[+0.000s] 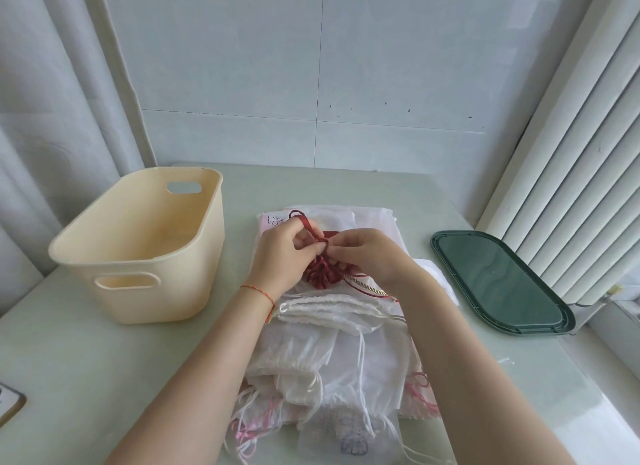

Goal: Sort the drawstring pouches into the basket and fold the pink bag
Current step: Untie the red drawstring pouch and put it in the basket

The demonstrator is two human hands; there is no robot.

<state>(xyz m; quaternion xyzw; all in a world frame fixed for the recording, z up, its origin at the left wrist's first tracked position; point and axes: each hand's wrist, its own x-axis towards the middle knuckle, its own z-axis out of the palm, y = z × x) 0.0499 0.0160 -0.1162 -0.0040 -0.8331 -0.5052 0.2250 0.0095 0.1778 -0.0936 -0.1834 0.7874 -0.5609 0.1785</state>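
I see both hands over the middle of the pale green bench [346, 187]. The left hand [277, 256] and the right hand [367, 256] meet above a dark red pouch [320, 274], which is gathered into a small crumpled bunch. The fingers [303, 237] of the left hand are curled and pinch the red ribbon [306, 222] of this pouch; the ribbon makes a loop that goes up and away from the hand. The fingers of the right hand are also curled and pinch the same red material just beside the left fingertips, so the two hands almost touch. A thin red string bracelet [258, 293] lies around the left wrist.

Under the hands lies a pile of white sheer drawstring pouches [329, 346], one over another, with white and pink cords [249, 426] that hang toward the near edge of the bench. At the far end of the pile I see a pale pink bag [273, 223] with a small cartoon print; it lies flat, and the left hand covers part of it. A gold cord [363, 289] lies just below the red pouch.

The cream basket [138, 249] stands on the bench to the left of the pile, near but apart from it, upright, and I see nothing inside. To the right, well apart, a dark green tray [498, 284] lies flat beside a white radiator [571, 170].
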